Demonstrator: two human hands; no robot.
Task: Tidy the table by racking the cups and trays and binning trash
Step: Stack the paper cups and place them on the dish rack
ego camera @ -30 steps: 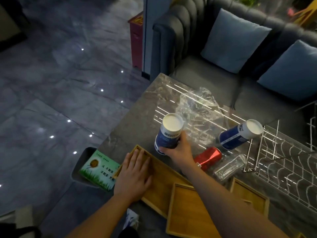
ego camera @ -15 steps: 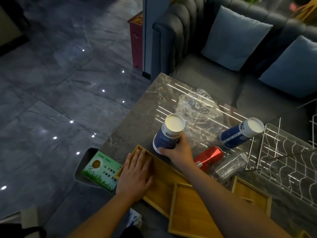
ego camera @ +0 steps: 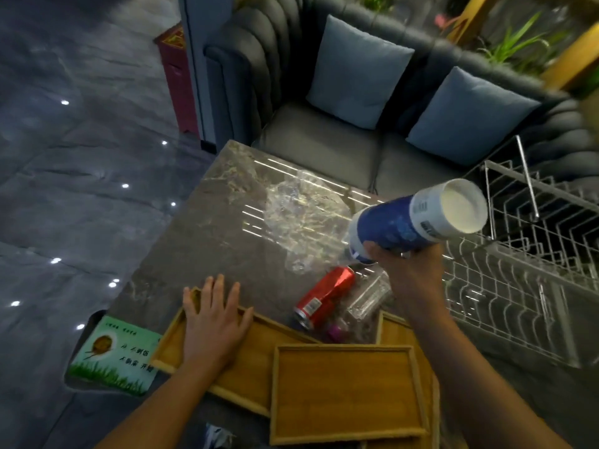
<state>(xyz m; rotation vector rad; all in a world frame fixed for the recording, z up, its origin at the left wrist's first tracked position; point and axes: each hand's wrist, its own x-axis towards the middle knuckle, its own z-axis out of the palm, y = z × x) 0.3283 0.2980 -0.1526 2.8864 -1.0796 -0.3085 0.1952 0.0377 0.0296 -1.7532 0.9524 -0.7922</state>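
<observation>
Gripping a tall cylindrical paper cup [ego camera: 418, 218] near its base, the right hand [ego camera: 411, 277] is holding it tilted above the tabletop [ego camera: 194, 241], its fingers [ego camera: 372, 252] curling round the glossy blue wall while the white band and round open mouth are pointing up and right, toward the wire rack [ego camera: 525, 280]. The rack's thin metal rods are bending in zigzag rows and it is standing at the right side of the veined, polished stone tabletop. The left hand [ego camera: 212, 322] is lying flat, fingers straight and slightly spread, pressing on the far-left corner of a shallow rectangular wooden tray [ego camera: 256, 358] with a raised rim. A second tray [ego camera: 346, 390] of the same grained wood is overlapping its right end, and a third tray [ego camera: 393, 332] is showing partly behind. Between the trays and the cup, a red metal can [ego camera: 324, 294] is lying on its side beside a clear glass [ego camera: 368, 293], also on its side. A crumpled sheet of clear plastic [ego camera: 304, 215] is lying farther back.
</observation>
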